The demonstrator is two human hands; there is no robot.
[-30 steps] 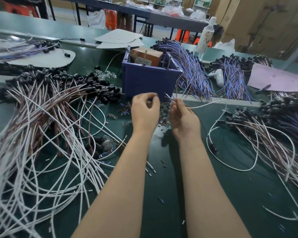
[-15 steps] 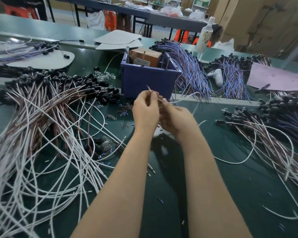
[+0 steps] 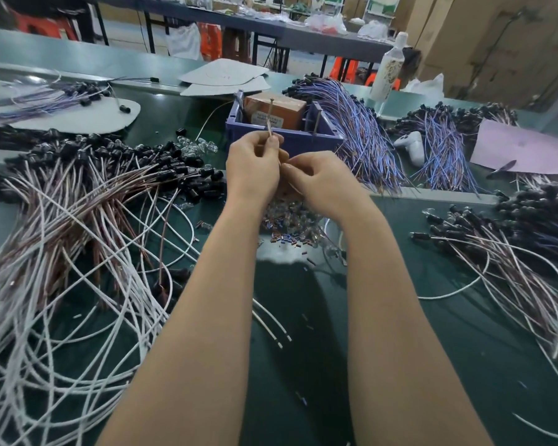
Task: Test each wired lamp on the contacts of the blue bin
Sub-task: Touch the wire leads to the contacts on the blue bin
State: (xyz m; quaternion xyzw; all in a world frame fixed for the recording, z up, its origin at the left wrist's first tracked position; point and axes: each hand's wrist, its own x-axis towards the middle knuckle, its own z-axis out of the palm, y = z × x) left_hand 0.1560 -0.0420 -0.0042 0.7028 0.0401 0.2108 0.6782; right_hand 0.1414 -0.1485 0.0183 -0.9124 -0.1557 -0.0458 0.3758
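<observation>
With left hand (image 3: pixel 253 170) and right hand (image 3: pixel 324 185) grips pinching the wired lamp (image 3: pixel 269 132) lead — press bare ends steady on blue bin (image 3: pixel 313 141) contacts (image 3: pixel 271 109).

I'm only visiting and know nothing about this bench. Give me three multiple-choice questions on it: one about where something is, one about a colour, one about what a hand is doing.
1. Where is the brown box?
A. on the pink sheet
B. inside the blue bin
C. beside the bottle

2. What colour are the wires of the bundle just right of the bin?
A. green
B. yellow
C. blue and purple

3. What is the left hand doing?
A. pinching a thin wire end
B. lying flat on the table
C. gripping the bottle

Answers:
1 B, the box stands between the bin's walls.
2 C, its strands show blue and purple.
3 A, thumb and finger close on a wire end sticking up in front of the bin.
</observation>
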